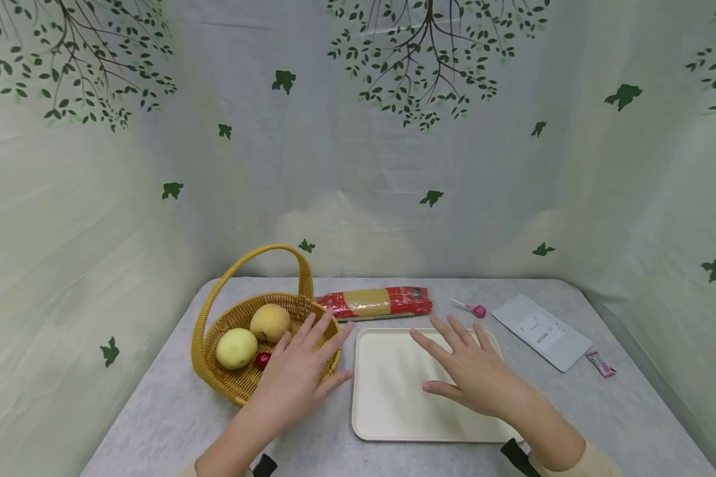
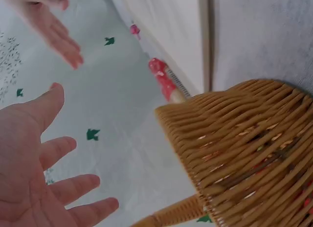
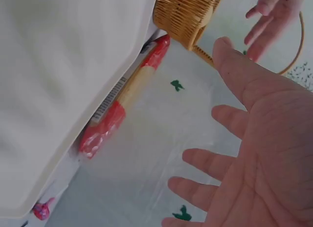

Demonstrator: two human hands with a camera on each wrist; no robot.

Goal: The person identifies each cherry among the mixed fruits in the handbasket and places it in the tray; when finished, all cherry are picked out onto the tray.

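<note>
My left hand [image 1: 295, 374], fingers spread and holding nothing, hovers over the right side of a wicker basket [image 1: 201, 344] with a tall handle. Inside the basket lie a yellow-green round fruit [image 1: 236, 348], a yellow-orange fruit [image 1: 270, 322] and a small dark red fruit [image 1: 262, 360], partly hidden by the hand. Over the right part of a white tray [image 1: 388, 397] hangs my right hand [image 1: 474, 374], its fingers spread too, with nothing in it. The left wrist view shows the basket's woven side [image 2: 244, 148] close beside the left palm [image 2: 19, 158].
Behind the tray lies a red and yellow pasta packet [image 1: 366, 303]. A pink lollipop [image 1: 477, 310], a grey pouch with a white label [image 1: 543, 331] and a small pink wrapped candy [image 1: 600, 364] lie to the right. Leaf-printed curtains surround the table [image 1: 155, 424].
</note>
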